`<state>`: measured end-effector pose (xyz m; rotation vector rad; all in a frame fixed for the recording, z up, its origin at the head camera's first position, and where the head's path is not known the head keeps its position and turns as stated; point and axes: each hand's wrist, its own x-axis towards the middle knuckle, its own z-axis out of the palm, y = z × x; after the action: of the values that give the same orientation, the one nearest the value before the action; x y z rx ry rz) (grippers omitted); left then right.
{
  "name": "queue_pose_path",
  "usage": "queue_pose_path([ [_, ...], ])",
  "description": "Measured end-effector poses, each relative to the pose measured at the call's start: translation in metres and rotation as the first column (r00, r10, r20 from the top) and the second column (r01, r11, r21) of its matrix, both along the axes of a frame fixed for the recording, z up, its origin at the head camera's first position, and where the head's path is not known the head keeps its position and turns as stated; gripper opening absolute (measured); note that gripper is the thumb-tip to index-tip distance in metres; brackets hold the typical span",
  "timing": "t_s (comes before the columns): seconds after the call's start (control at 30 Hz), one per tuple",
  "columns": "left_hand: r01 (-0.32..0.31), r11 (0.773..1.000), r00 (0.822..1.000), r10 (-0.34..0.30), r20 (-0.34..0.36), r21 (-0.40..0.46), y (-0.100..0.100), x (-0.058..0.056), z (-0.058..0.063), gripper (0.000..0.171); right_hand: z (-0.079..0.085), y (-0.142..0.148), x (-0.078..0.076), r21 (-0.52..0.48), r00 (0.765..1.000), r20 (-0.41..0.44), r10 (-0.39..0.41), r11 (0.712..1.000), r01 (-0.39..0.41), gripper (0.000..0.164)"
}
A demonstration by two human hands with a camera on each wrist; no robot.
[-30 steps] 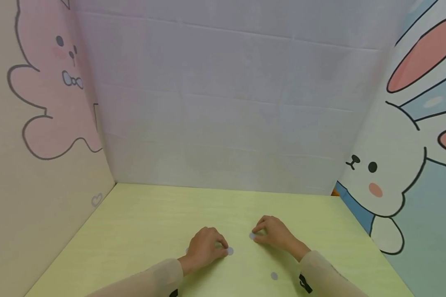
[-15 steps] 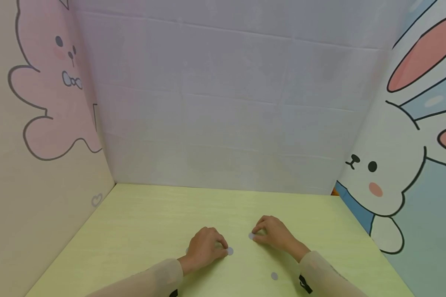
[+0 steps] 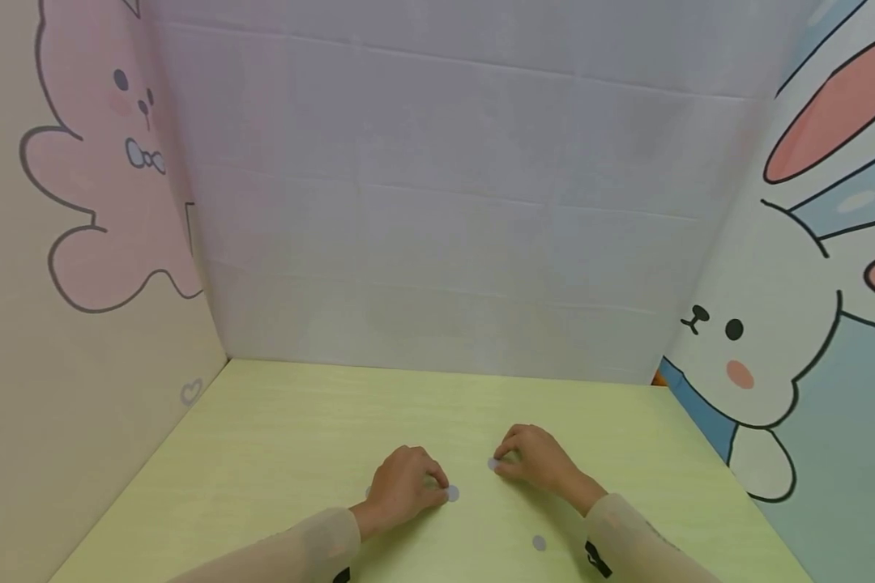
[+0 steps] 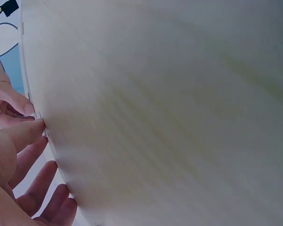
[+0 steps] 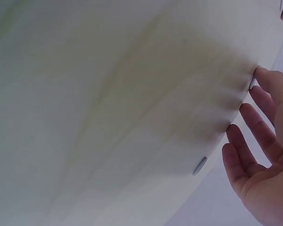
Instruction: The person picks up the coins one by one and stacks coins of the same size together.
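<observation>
Small flat grey discs lie on the pale yellow table. In the head view my left hand point(image 3: 404, 488) pinches the edge of one disc point(image 3: 453, 493) between thumb and index finger. Farther back and to the right, my right hand point(image 3: 539, 461) grips a second disc point(image 3: 492, 464) the same way. From the right wrist, that disc point(image 5: 252, 83) shows as a thin edge between thumb and index finger, the other fingertips right at the tabletop. The left wrist view has my left hand point(image 4: 23, 165) with its fingertips along the table surface, the right hand point(image 4: 9, 101) just beyond.
Another grey disc point(image 3: 539, 543) lies nearer, below the right hand. One more disc point(image 3: 368, 491) is mostly hidden behind the left hand. A white back wall point(image 3: 437, 202) and cartoon-printed side walls enclose the yellow tabletop point(image 3: 299, 421).
</observation>
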<state>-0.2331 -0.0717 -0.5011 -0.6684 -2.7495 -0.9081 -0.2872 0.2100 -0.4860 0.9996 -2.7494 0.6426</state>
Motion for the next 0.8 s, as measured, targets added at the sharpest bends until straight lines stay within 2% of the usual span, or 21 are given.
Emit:
queue_pose_path([
  [0.27,0.001,1.000,0.999,-0.001,0.039,-0.001,-0.001,0.006,0.010,0.010,-0.003,-0.004,0.002,-0.020,1.000,0.018,-0.022,1.000,0.022,0.006],
  [0.5,0.006,1.000,0.999,-0.006,0.049,0.004,-0.001,0.007,0.013,0.010,-0.004,-0.010,0.006,-0.037,0.995,0.084,-0.062,0.997,0.065,0.007],
  [0.8,0.010,1.000,0.999,-0.010,0.032,-0.012,-0.001,0.005,0.013,0.011,-0.002,-0.028,0.019,-0.069,0.998,0.068,-0.005,0.998,0.010,0.010],
])
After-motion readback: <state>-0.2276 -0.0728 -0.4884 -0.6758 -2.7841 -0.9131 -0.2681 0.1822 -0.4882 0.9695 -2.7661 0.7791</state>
